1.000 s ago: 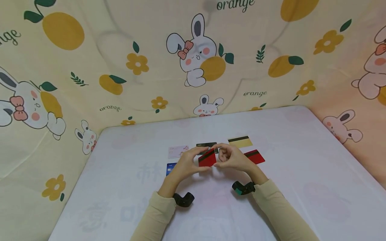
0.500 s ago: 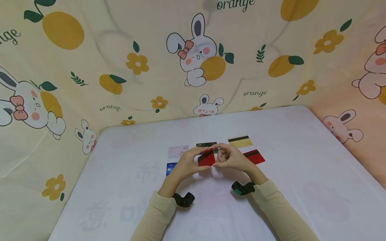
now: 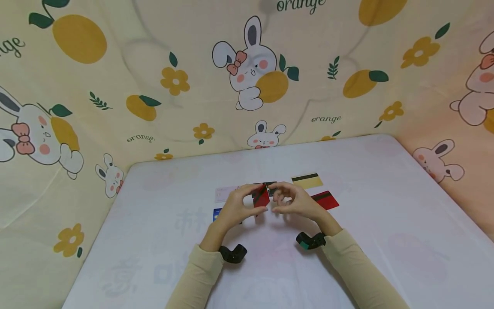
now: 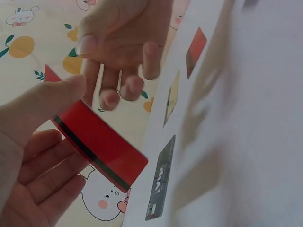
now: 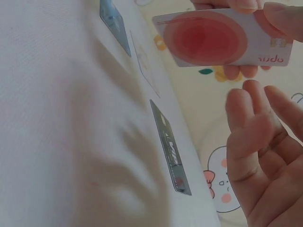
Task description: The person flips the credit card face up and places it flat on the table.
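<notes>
My left hand [image 3: 233, 206] pinches a red bank card [image 3: 261, 198] with a dark magnetic stripe, held up above the table. The thumb lies on its red side [image 4: 106, 142] in the left wrist view. From the right wrist, the card's other face [image 5: 203, 38] shows white with red circles and a chip. My right hand [image 3: 297, 201] is just right of the card and apart from it, its fingers loosely bent around nothing. Behind both hands lies a black card [image 5: 170, 149], partly hidden in the head view.
Flat on the white table [image 3: 154, 240] lie a pale pink card [image 3: 224, 194] and a blue card [image 3: 216, 214] at the left, the latter partly covered by the left hand. A gold card [image 3: 307, 181] and another red card [image 3: 328, 200] lie at the right. A printed cloth [image 3: 173, 124] hangs behind.
Both hands held the red card before; now the right hand has let go and its fingers have loosened. The card has turned in the left hand and moved slightly left.
</notes>
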A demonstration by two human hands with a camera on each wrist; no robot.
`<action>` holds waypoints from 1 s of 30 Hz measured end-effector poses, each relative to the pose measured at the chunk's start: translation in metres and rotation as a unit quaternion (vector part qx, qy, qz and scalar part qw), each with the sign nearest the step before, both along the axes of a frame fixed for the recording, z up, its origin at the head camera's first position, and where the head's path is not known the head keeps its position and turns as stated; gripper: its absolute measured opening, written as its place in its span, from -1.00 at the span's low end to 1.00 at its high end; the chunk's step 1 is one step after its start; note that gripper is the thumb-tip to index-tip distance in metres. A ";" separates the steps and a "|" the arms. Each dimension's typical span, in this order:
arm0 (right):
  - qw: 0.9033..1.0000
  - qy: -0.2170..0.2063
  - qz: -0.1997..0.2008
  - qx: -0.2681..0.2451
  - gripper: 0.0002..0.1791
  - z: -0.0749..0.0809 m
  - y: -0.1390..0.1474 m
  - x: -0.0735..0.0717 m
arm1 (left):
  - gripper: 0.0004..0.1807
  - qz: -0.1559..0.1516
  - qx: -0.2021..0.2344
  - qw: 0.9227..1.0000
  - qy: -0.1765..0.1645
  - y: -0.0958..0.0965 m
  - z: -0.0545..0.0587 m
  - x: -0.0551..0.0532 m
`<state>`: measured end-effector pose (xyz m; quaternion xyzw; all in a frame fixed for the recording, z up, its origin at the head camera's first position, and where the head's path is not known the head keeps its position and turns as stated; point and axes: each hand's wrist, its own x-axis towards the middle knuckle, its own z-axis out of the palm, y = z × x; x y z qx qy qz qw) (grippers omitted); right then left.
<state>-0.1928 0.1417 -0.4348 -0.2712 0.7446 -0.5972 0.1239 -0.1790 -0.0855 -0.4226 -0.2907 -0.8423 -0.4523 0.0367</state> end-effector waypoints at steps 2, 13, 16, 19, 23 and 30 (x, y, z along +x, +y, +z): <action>1.000 -0.003 0.000 -0.001 -0.37 -0.001 0.000 0.000 | -0.34 -0.001 0.006 1.000 0.006 -0.001 0.001 0.000; 1.000 -0.028 -0.001 0.002 -0.38 -0.005 -0.001 0.002 | -0.30 -0.003 0.033 0.999 0.000 -0.001 0.005 0.002; 0.999 -0.032 -0.001 0.004 -0.38 -0.008 -0.001 0.001 | -0.30 -0.006 0.043 0.999 -0.002 -0.001 0.005 0.002; 0.999 -0.035 -0.001 0.003 -0.37 -0.010 -0.002 0.000 | -0.29 -0.009 0.052 0.999 -0.006 -0.001 0.006 0.003; 0.999 -0.035 -0.003 0.008 -0.35 -0.011 -0.003 0.000 | -0.28 -0.011 0.060 0.998 -0.009 0.000 0.007 0.003; 0.999 -0.045 -0.001 0.012 -0.33 -0.012 -0.006 0.000 | -0.28 -0.020 0.074 0.997 -0.015 0.001 0.010 0.006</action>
